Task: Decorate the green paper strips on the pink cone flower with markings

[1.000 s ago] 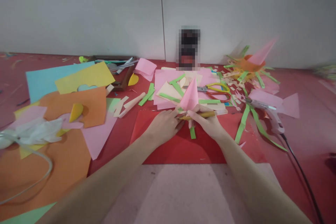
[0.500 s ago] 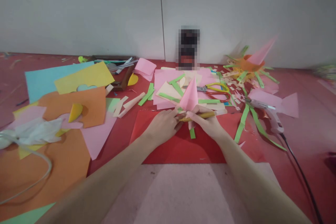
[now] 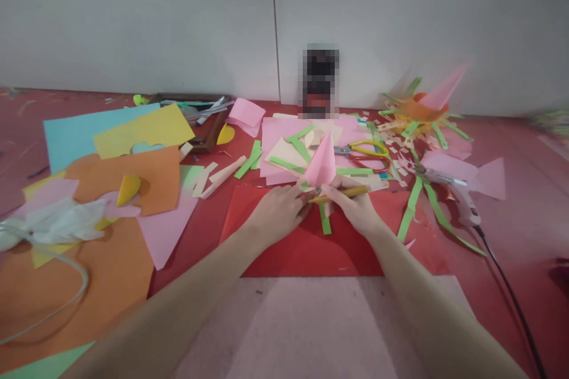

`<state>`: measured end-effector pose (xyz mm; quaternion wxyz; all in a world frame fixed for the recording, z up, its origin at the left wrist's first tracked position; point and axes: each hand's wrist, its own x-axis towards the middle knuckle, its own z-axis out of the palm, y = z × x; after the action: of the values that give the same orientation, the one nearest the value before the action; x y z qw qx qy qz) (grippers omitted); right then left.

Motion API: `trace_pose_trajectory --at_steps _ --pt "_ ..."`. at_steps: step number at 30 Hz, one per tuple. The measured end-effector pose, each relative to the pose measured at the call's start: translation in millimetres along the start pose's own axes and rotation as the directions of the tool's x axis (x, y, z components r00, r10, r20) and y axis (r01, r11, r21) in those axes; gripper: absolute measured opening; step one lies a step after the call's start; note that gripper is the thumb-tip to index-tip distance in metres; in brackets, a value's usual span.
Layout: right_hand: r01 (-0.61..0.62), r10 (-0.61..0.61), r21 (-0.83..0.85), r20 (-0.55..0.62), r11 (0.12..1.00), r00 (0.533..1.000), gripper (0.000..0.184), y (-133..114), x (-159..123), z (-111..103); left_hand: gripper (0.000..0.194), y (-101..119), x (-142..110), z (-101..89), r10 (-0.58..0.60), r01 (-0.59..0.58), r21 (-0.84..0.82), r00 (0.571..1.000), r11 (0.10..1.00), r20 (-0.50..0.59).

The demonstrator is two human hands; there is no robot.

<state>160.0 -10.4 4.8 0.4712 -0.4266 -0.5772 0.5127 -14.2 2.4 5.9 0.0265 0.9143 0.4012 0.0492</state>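
A pink paper cone (image 3: 322,164) stands point up between my hands, above the red sheet. A narrow mustard-yellow piece (image 3: 344,194) crosses its base; I cannot tell whether it is a paper band or a stick. Below it hangs a green paper strip (image 3: 326,219). My left hand (image 3: 281,212) is closed at the base of the cone, its fingertips partly hidden. On the right side, my right hand (image 3: 357,207) pinches the yellow piece, thumb on top and fingers behind. Just beyond lie scissors (image 3: 371,156) with yellow and red handles.
A red sheet (image 3: 302,249) lies under my hands. At right are a glue gun (image 3: 462,192) with a black cord and an orange paper ring (image 3: 425,108) with green strips and a pink cone. Coloured paper (image 3: 164,183) and a brown tray (image 3: 217,133) are at left.
The yellow piece has shifted slightly to the right with my right hand. More of the green strip shows below the cone. My left hand is almost unmoved.
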Motion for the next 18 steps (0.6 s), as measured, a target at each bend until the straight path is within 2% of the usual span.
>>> trace_pose_trajectory --at_steps 4,8,13,18 --pt "0.013 -0.013 -0.005 0.073 1.000 0.997 0.024 -0.5 -0.1 -0.3 0.025 1.2 0.3 -1.3 -0.025 0.025 -0.019 1.000 1.000 0.004" --pt "0.002 -0.004 -0.049 -0.042 0.999 0.999 0.025 0.8 0.2 -0.5 0.026 1.3 0.6 -1.9 0.003 -0.003 0.001 1.000 1.000 0.011" --pt "0.015 -0.014 -0.026 0.023 1.000 1.000 0.024 0.9 0.6 0.5 0.025 0.4 0.4 -0.8 0.007 -0.007 0.018 1.000 1.000 -0.001" --pt "-0.019 0.014 -0.054 -0.091 0.998 0.996 0.029 -0.8 1.0 1.3 0.027 0.2 0.4 1.0 0.014 -0.014 0.015 1.000 1.000 -0.006"
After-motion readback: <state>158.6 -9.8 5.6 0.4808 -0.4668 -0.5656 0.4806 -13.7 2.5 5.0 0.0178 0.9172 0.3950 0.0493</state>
